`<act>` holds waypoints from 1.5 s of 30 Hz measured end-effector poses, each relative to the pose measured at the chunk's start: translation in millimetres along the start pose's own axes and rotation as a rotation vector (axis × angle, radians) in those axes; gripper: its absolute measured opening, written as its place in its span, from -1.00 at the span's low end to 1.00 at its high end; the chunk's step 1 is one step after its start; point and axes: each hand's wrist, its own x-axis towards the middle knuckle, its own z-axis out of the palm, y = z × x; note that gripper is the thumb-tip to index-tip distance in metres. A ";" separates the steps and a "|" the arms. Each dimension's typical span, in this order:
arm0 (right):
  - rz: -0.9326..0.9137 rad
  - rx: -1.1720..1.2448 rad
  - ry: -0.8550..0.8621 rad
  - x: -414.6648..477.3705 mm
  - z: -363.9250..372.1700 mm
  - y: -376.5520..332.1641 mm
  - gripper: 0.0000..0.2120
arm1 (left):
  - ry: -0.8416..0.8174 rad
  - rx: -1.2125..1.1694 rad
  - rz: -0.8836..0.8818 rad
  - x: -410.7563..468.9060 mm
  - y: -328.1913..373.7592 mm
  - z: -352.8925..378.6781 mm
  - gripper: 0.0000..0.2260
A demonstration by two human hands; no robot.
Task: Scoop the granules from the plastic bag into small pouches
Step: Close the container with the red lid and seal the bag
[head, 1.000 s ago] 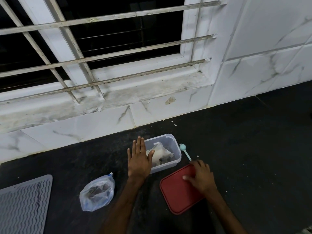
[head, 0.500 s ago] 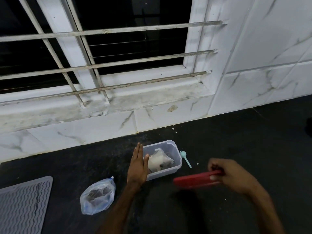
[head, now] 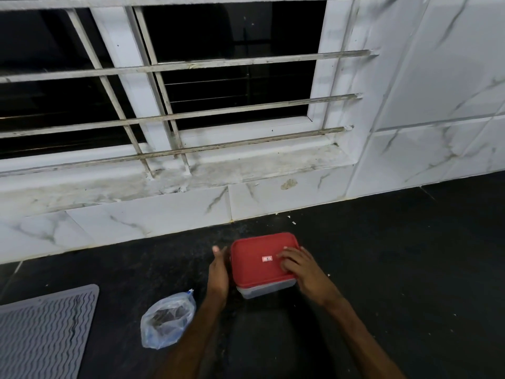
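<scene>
The right hand (head: pixel 300 269) presses flat fingers on the red lid (head: pixel 259 258) of the container (head: pixel 262 291); the left hand (head: pixel 218 274) lies open against its side. The plastic bag (head: pixel 166 320) of granules lies left of the container. The scooping seems finished.

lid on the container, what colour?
Red, with a small red-and-white sticker near its middle; the lid shows clearly in the head view, the only one.

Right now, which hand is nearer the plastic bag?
Left. The left hand lies beside the container, just up-right of the plastic bag; the right hand presses on the red lid, farther right.
</scene>
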 end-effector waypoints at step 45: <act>0.789 -0.014 0.009 36.2 32.7 0.2 -0.64 | -0.059 1.451 0.521 0.6 -19.0 42.9 -0.23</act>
